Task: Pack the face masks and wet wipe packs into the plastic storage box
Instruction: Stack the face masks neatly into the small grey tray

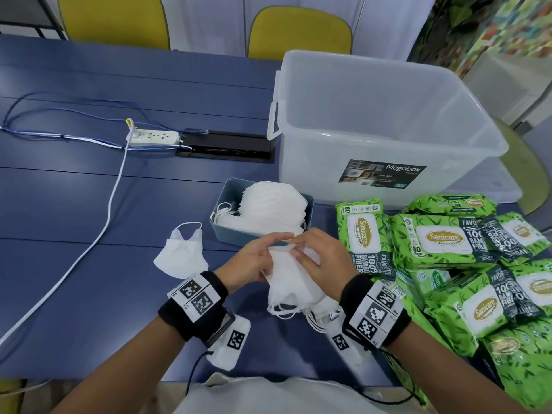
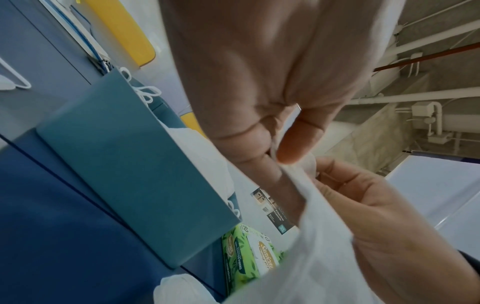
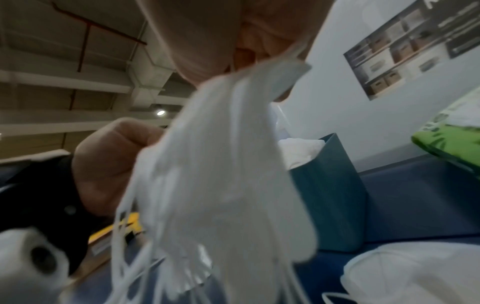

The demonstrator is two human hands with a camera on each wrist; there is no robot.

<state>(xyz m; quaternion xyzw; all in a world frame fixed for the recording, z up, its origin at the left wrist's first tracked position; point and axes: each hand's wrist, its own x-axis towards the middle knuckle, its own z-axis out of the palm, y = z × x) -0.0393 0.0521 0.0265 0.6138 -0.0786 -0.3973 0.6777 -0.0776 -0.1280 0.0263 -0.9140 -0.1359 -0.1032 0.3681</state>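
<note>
Grip: left hand (image 1: 254, 264) and right hand (image 1: 316, 261) both pinch the top edge of a bunch of masks (image 1: 288, 282), held just above the table at the near middle; the left-wrist view shows thumb against finger on the fabric.
Masks elsewhere: more stand packed in the teal tray (image 1: 230, 231) just beyond the hands; one loose mask (image 1: 179, 255) lies left of them.
Wipes: green packs (image 1: 442, 243) are heaped on the right, near to far.
Box: the clear box (image 1: 388, 121) stands far right, open, and looks empty.
Risk, slipping: the bunch is held only by its top edge, so inner masks could slide out on the lift to the box.
Risk, loops: ear loops (image 1: 283, 309) dangle below and could snag the wrist gear or the tray rim and drag it.
Risk, fanning: the bunch may splay on release and land untidily.
Surface: dark blue table (image 1: 89, 204) in panels, with a power strip (image 1: 152, 137), cables and a black cable hatch (image 1: 227, 147) at the far left.
Room: two yellow chairs (image 1: 298, 31) beyond the table; the wrist views show a bare concrete ceiling with pipes.
</note>
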